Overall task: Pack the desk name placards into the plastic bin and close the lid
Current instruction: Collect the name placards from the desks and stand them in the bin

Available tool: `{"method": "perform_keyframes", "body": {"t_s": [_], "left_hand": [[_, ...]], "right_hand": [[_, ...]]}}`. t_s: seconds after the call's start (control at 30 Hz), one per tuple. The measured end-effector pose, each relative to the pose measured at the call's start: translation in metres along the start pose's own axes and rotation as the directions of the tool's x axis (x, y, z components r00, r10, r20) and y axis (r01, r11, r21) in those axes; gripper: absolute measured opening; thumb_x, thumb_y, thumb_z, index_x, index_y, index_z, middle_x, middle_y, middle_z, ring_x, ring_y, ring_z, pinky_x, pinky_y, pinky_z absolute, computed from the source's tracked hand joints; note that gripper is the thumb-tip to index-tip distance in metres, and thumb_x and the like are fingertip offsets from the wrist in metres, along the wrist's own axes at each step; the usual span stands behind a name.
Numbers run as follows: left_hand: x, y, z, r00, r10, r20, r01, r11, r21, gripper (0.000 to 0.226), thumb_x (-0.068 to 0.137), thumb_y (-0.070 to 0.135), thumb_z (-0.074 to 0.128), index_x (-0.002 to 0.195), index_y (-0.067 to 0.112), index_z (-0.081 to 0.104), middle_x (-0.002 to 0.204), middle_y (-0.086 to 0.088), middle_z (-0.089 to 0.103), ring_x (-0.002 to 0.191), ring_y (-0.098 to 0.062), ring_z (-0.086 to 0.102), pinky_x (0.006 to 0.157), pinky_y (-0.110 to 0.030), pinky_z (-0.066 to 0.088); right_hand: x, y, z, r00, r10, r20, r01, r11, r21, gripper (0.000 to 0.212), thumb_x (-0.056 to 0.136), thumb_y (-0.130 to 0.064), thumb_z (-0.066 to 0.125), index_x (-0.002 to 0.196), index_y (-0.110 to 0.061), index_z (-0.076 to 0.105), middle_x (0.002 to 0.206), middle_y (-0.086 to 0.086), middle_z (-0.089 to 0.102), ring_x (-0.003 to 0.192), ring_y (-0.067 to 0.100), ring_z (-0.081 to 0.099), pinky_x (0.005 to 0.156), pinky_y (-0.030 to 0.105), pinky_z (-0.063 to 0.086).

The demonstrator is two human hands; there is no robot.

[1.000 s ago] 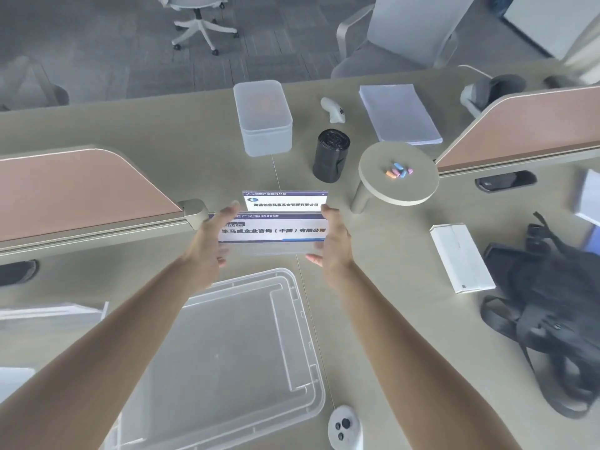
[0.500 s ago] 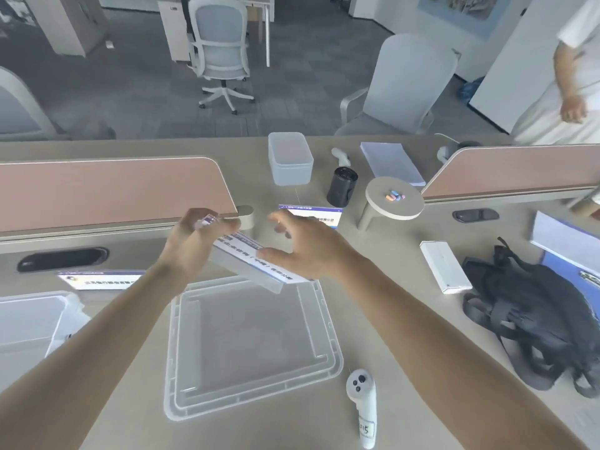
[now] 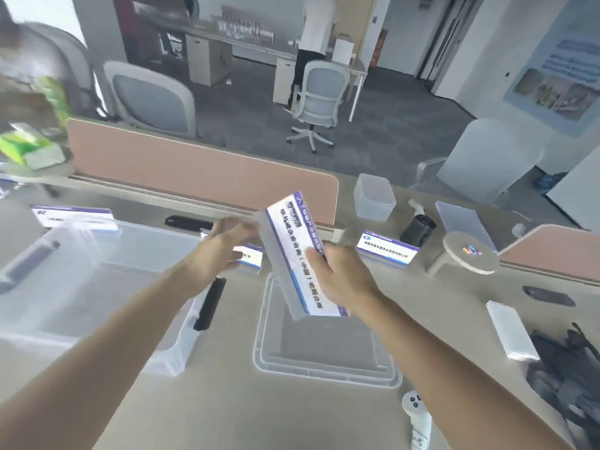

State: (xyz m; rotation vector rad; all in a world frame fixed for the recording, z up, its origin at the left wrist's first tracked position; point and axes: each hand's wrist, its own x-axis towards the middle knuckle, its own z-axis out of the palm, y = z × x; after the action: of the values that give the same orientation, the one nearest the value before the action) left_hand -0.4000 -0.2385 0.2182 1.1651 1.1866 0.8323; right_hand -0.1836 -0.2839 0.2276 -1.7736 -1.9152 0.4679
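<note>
A person's two bare arms reach forward over a pale counter (image 3: 227, 401). The right grip (image 3: 344, 277) is closed on a long name placard (image 3: 292, 251), with the thumb pressed on its white and purple printed face. The placard is in the air and tilted, one end pointing up and away and the other down toward the person. The left grip (image 3: 224, 248) is just beside the placard's upper end. Motion blur hides whether its fingers hold that end, touch it or hang loose.

Directly below the right grip, the clear lid (image 3: 324, 362) lies flat on the counter. The open plastic bin (image 3: 97, 280) stands to the left of the left grip, with a black latch (image 3: 209, 303) on its near end. No placard shows inside it, though that area is blurred.

Three more placards stand on the counter. The second placard (image 3: 251, 256) is just beyond the left grip, the third placard (image 3: 386, 250) is right of the right grip, and the fourth placard (image 3: 71, 216) is far left, beyond the bin.

The step in hand appears to be carrying the placard to the bin. To do it well, swing it leftward away from the lid with both ends supported. Turn it so its long side runs along the bin's long side. Lift it over the rim and latch, then lower it against a wall, leaving room for the others. The lid comes last.
</note>
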Motion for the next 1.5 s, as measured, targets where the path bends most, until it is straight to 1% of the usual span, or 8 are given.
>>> {"method": "perform_keyframes", "body": {"t_s": [0.23,0.5,0.67,0.8,0.9,1.1,1.33,1.5], "left_hand": [[-0.027,-0.031,-0.018,0.994,0.016,0.108,-0.022,0.998,0.06,0.093,0.051,0.049,0.089,0.127,0.036,0.037,0.112,0.007,0.069,0.098,-0.011,0.069,0.093,-0.039,0.051],[-0.008,-0.032,-0.03,0.999,-0.007,-0.035,0.013,0.984,0.175,0.131,0.033,0.061,0.095,0.136,0.049,0.015,0.128,0.002,0.061,0.119,-0.02,0.061,0.095,-0.05,0.052],[-0.003,-0.027,-0.044,0.981,-0.132,-0.144,0.163,0.958,0.238,0.144,0.036,0.053,0.091,0.148,0.037,0.002,0.133,0.003,0.055,0.123,-0.021,0.055,0.101,-0.047,0.048],[-0.004,-0.036,-0.07,0.947,-0.212,-0.243,0.267,0.938,0.22,0.159,0.032,0.06,0.086,0.151,0.038,-0.018,0.147,-0.007,0.045,0.133,-0.031,0.045,0.11,-0.048,0.039],[-0.008,-0.046,-0.097,0.947,-0.207,-0.245,0.266,0.933,0.243,0.149,0.033,0.062,0.089,0.145,0.054,-0.01,0.138,-0.011,0.051,0.124,-0.035,0.053,0.102,-0.049,0.047],[-0.035,-0.04,-0.159,0.983,-0.177,-0.042,0.181,0.935,0.306,0.118,0.061,0.036,0.073,0.152,0.036,-0.002,0.1,0.001,0.06,0.085,-0.014,0.061,0.07,-0.022,0.047],[-0.046,-0.051,-0.238,0.973,-0.228,-0.047,0.218,0.826,0.52,0.099,0.059,0.059,0.063,0.142,0.05,0.01,0.138,-0.004,0.024,0.127,-0.027,0.039,0.101,-0.043,0.044],[-0.048,-0.061,-0.258,0.987,-0.121,-0.102,0.158,0.734,0.661,0.088,0.084,0.022,0.052,0.152,0.033,-0.004,0.159,-0.01,-0.005,0.147,-0.036,0.008,0.108,-0.045,0.031]], "right_hand": [[0.028,-0.065,0.036,0.977,0.212,-0.037,-0.177,0.89,0.42,0.036,0.095,-0.032,0.047,0.066,-0.015,0.036,0.058,0.0,0.031,0.058,0.018,0.031,0.055,0.032,0.029],[0.07,-0.088,0.059,0.935,0.182,0.303,-0.318,0.809,0.495,0.052,0.087,-0.05,0.045,0.093,-0.004,0.067,0.084,0.009,0.077,0.077,0.03,0.073,0.072,0.046,0.06],[0.104,-0.094,0.061,0.799,-0.004,0.601,-0.377,0.776,0.506,0.058,0.093,-0.061,0.039,0.101,-0.015,0.072,0.09,0.011,0.078,0.078,0.032,0.075,0.069,0.035,0.057],[0.14,-0.108,0.082,0.829,0.064,0.556,-0.392,0.776,0.494,0.09,0.066,-0.081,0.053,0.127,-0.015,0.052,0.103,0.014,0.068,0.073,0.026,0.068,0.069,0.038,0.059],[0.158,-0.128,0.101,0.828,0.072,0.557,-0.448,0.683,0.577,0.094,0.064,-0.072,0.065,0.133,-0.012,0.044,0.113,0.018,0.067,0.076,0.03,0.074,0.058,0.038,0.059],[0.156,-0.187,0.135,0.849,0.091,0.521,-0.412,0.73,0.545,0.006,0.094,-0.015,0.052,0.091,-0.01,0.053,0.075,0.014,0.067,0.057,0.026,0.067,0.053,0.035,0.058],[0.156,-0.262,0.186,0.905,0.222,0.364,-0.403,0.725,0.559,0.017,0.087,-0.003,0.043,0.08,-0.011,0.056,0.075,0.015,0.067,0.06,0.027,0.068,0.048,0.035,0.056],[0.163,-0.297,0.213,0.914,0.266,0.307,-0.396,0.749,0.531,0.022,0.082,-0.003,0.04,0.089,-0.003,0.06,0.084,0.021,0.067,0.071,0.034,0.071,0.047,0.038,0.057]]}}
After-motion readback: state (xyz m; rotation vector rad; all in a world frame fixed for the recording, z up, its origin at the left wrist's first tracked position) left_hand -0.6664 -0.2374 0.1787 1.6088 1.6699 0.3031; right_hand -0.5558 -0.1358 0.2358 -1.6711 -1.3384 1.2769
